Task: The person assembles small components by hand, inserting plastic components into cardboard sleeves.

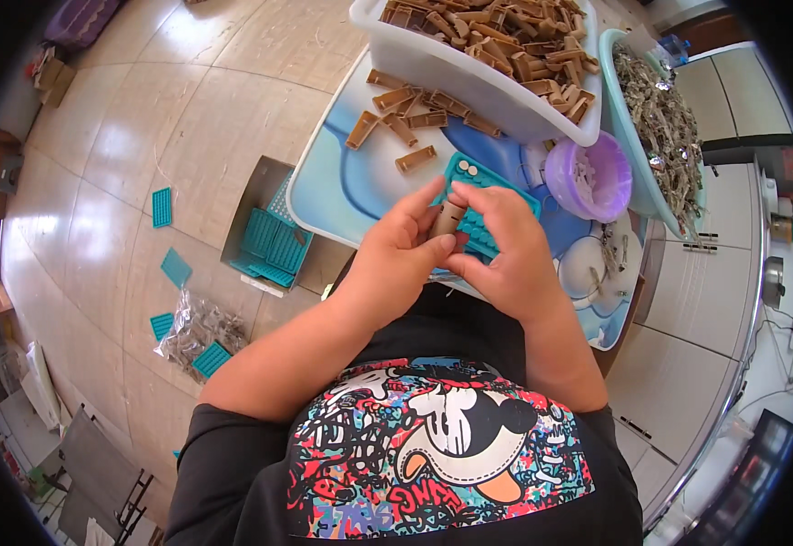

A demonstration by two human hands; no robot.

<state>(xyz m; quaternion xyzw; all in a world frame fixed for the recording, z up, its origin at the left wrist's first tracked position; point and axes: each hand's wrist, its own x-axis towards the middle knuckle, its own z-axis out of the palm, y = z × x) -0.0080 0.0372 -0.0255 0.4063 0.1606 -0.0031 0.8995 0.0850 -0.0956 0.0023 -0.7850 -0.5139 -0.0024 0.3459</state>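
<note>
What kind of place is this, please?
Probably a home used for small assembly piecework: a tiled floor, a low table, a white bin of brown plastic clips, and teal trays in a cardboard box.

Open tabletop [342,196] left of hands, reachable past scattered brown clips [406,114]. Straight ahead blocked by white bin [433,59]. Right side blocked by purple cup [588,177] and teal basin [638,136], touching, no gap between.

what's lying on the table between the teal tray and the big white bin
In the head view, loose brown clips lie scattered on the table between the teal tray and the white bin.
</note>
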